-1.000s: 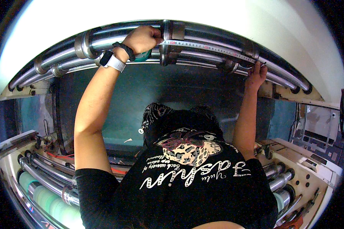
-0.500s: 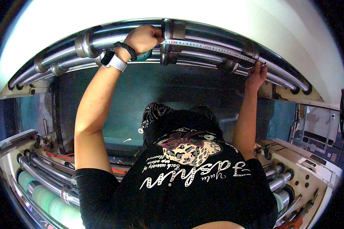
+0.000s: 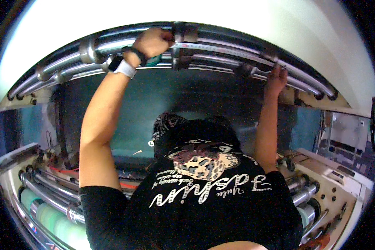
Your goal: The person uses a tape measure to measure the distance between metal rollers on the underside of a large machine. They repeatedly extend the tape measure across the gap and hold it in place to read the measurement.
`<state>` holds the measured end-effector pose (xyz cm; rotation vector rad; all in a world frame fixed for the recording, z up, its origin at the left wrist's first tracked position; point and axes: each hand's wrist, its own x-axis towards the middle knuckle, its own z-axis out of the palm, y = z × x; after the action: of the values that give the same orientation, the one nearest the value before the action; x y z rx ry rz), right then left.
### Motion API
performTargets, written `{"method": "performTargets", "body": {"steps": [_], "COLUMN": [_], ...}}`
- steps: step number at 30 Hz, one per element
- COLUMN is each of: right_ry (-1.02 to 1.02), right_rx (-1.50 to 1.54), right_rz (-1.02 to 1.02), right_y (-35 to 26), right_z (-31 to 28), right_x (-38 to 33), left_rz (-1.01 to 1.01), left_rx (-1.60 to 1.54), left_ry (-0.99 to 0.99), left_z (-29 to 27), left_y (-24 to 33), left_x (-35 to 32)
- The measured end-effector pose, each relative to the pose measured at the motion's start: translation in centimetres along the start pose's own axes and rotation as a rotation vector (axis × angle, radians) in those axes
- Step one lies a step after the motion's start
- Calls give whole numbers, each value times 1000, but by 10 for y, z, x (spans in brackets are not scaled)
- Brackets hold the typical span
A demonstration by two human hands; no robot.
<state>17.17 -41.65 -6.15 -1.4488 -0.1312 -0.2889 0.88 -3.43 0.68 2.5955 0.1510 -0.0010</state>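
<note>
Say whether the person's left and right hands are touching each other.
Apart: the head view shows the left hand well separated from the right hand, with measuring tape stretched across the gap.

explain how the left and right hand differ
The left hand curls its fingers rightward; the right hand points its fingers away from the body.
The left hand's wrist wears a white-strapped watch and a black band; the right hand's wrist looks bare.
Both hands are at the tape measure, one toward each end of it.
</note>
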Motion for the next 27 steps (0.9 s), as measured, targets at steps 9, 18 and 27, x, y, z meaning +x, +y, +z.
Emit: {"method": "performTargets", "body": {"steps": [9,18,27], "right_ry": [-62,-142,-181], "right_rx": [35,-367,-277], "right_rz": [107,-44,67], "right_y": [-16,-29,3], "right_z": [-11,-41,-18], "right_x": [0,9,12], "left_rz": [-32,-55,-48], "left_rx": [31,-28,4], "left_ry": [53,57,56], "left_z": [0,4,6], "left_y": [-6,-4,-6], "left_x": [-6,-5,-5]}}
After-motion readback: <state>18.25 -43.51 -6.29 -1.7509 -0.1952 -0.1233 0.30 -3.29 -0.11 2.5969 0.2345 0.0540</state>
